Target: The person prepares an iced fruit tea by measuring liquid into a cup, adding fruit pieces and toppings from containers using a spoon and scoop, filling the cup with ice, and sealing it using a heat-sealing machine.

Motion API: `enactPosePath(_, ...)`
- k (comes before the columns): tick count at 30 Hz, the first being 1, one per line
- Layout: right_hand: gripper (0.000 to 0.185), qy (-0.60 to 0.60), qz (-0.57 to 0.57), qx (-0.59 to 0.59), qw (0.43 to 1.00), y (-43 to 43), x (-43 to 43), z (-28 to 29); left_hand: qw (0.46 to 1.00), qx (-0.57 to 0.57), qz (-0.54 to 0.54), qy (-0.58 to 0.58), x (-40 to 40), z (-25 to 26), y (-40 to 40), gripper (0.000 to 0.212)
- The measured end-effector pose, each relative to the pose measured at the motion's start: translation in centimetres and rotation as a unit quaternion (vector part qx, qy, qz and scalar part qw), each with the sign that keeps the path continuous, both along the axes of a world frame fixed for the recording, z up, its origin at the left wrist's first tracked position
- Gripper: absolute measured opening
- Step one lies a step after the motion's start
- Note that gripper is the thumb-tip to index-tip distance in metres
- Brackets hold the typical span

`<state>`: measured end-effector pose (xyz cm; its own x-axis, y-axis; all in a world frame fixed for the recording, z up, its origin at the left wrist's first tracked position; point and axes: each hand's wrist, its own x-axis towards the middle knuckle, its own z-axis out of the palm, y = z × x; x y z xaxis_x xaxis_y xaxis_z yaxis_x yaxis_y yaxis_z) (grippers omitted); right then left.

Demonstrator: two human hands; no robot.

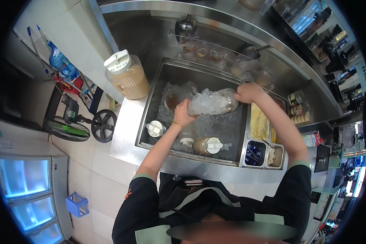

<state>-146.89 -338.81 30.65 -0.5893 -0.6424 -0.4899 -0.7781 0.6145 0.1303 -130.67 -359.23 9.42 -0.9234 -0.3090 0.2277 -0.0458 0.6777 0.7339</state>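
Over an ice well [221, 134] in a steel counter, a clear container of ice [212, 102] lies on its side between my hands. My left hand [183, 113] wraps its left end. At the rounded right end, my right hand [247, 92] is closed in a fist; whether it grips this container or a separate clear scoop cannot be told. Behind my left hand, a clear jug with brown liquid [174, 99] leans in the ice. Nearer my body, a white-lidded bottle [156, 128], a clear bottle [187, 135] and a tan-filled jug [205, 145] rest in the well.
At the counter's left corner stands a large tan-filled pitcher [129, 80]. Topping pans [260, 123] adjoin the well's right side. Measuring cups [201, 50] line the back beneath a wire rail. A steel shelf edge [201, 9] overhangs. A fan [67, 128] sits on the left floor.
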Motion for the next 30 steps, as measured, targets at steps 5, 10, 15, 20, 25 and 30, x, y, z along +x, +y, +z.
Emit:
enactPosePath(5,0.048,0.032,-0.063,0.024,0.997,0.8,0.1,6.1,0.978,0.188,0.088,-0.015,2.9,-1.0,-0.5,0.072)
enactPosePath(10,0.059,-0.065,-0.253,-0.049,0.964,6.2,0.5,-1.5,0.964,0.207,0.135,0.095,6.7,3.3,-2.5,0.083)
enactPosePath(15,0.049,-0.072,-0.227,-0.202,0.95,11.1,3.2,-13.8,0.951,0.19,0.196,0.145,11.7,6.9,-9.7,0.084)
enactPosePath(20,0.03,-0.091,-0.173,-0.375,0.906,11.0,6.0,-11.5,0.929,0.119,0.331,0.116,18.3,4.5,-16.0,0.078)
enactPosePath(25,0.012,0.066,-0.12,-0.596,0.791,11.3,6.9,-4.9,0.916,0.161,0.339,0.139,18.0,3.1,-15.9,0.077)
enactPosePath(30,0.018,0.125,-0.177,-0.827,0.518,11.3,5.7,6.2,0.881,0.39,0.23,0.137,18.0,2.3,-15.3,0.048)
